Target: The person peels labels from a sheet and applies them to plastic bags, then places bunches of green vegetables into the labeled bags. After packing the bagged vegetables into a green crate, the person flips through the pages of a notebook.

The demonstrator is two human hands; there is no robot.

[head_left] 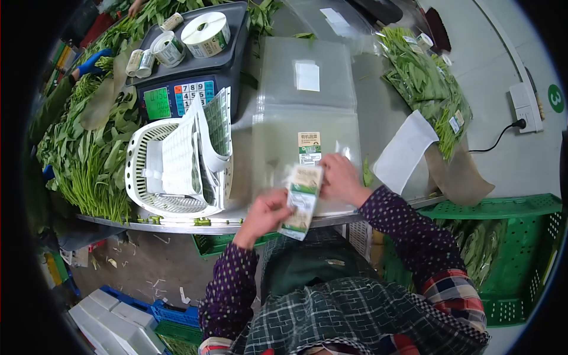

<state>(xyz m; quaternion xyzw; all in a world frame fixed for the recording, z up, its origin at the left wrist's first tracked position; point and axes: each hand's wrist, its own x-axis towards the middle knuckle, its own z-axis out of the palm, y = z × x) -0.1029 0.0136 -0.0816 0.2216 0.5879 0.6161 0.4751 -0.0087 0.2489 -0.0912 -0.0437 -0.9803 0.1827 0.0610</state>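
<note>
Steel table [376, 97], near edge: I see the left hand [267, 213] pinching labels [303, 200]; right hand [343, 178], fingers curled, at their far-right corner, hold unclear. Keep labels flat.

The label strip [304, 201] shows bands of cream, green and white; the basket [136, 168] is white, the scale [231, 89] dark grey with a green display [157, 103]. Sleeves [408, 228] are purple with pale dots, the apron [331, 319] dark green with a pale grid.
</note>
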